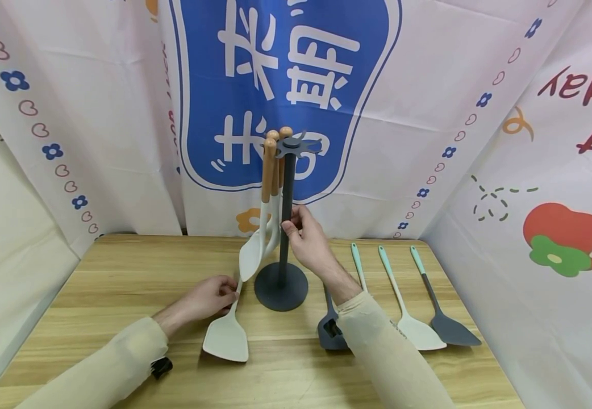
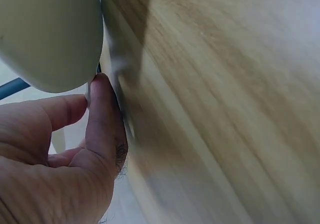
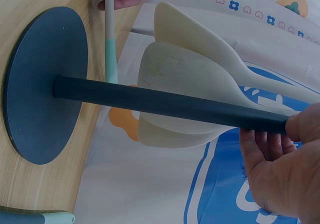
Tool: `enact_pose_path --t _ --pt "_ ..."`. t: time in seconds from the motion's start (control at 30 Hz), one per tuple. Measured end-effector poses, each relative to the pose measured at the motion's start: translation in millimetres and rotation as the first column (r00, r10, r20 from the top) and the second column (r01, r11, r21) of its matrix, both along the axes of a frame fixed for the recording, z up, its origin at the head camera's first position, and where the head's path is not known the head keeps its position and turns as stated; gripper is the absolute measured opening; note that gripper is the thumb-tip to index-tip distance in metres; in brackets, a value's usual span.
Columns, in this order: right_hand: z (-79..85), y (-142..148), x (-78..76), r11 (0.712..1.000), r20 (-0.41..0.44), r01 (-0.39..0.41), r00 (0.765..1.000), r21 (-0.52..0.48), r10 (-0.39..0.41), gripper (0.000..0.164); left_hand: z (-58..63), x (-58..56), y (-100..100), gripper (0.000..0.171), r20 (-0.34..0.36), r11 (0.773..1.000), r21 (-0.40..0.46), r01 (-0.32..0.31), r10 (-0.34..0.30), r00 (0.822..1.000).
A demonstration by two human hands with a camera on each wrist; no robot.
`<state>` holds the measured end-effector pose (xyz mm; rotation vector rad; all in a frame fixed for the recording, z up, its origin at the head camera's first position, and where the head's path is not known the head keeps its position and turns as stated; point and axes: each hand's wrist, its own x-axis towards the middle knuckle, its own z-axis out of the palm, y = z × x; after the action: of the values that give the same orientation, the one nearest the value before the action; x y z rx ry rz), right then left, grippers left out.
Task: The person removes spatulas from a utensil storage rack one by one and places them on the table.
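A dark utensil stand [image 1: 288, 204] with a round base stands upright on the table. My right hand [image 1: 307, 237] grips its pole partway up, thumb and fingers around it in the right wrist view. White utensils with wooden handles [image 1: 267, 176] hang from the left of the stand's top; their wide heads [image 3: 185, 79] hang beside the pole. Left of the base, my left hand [image 1: 209, 298] pinches the shaft of a white spatula [image 1: 226, 338] between thumb and fingers. That spatula lies low over the table, blade toward me, its mint-tipped handle [image 3: 111, 59] showing in the right wrist view.
Right of the stand lie a white spatula [image 1: 413, 332] and a dark grey spatula [image 1: 451, 328], both with mint handle tips. Another dark spatula [image 1: 329, 335] is partly behind my right forearm. A printed cloth [image 1: 214, 210] hangs behind the wooden table [image 1: 137, 272].
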<state>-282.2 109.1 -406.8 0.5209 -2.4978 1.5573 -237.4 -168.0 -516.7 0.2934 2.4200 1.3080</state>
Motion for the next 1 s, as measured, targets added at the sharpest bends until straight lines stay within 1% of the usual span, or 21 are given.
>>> enact_pose_path --t 0.13,0.3,0.47,0.57,0.83,0.93,1.0 --pt "-0.4 -0.1 -0.2 1.0 -0.003 -0.002 1.0 0.001 0.002 0.024 -2.6 -3.1 3.8 0.034 -0.015 1.0 -0.018 -0.006 0.006 1.0" --pt "-1.4 -0.1 -0.3 1.0 -0.011 -0.001 1.0 0.012 0.001 0.025 -5.4 -6.3 6.2 0.033 -0.008 0.999 -0.022 -0.044 0.043 0.999" --pt "-2.1 -0.3 -0.7 1.0 -0.013 0.002 1.0 0.012 -0.002 0.024 -5.9 -5.4 7.9 0.027 -0.022 0.997 -0.034 -0.065 0.065 0.998" --pt "-1.3 -0.5 -0.4 1.0 -0.008 0.004 1.0 0.012 -0.004 0.025 -4.9 -4.5 7.4 0.025 -0.033 0.997 -0.035 -0.065 0.064 0.997" --pt "-1.5 -0.9 -0.8 1.0 -0.009 0.006 1.0 0.005 -0.006 0.026 -1.6 -5.0 2.4 0.032 -0.024 0.996 -0.028 -0.08 0.079 0.997" --pt "-1.1 -1.0 -0.5 1.0 -0.007 0.011 1.0 0.004 -0.011 0.024 0.1 -5.7 -0.2 0.033 -0.039 0.996 -0.024 -0.086 0.085 0.996" --pt "-1.0 -0.9 -0.5 1.0 -0.004 0.014 1.0 0.005 -0.014 0.023 1.3 -6.6 -2.7 0.034 -0.061 0.995 -0.019 -0.094 0.092 0.994"
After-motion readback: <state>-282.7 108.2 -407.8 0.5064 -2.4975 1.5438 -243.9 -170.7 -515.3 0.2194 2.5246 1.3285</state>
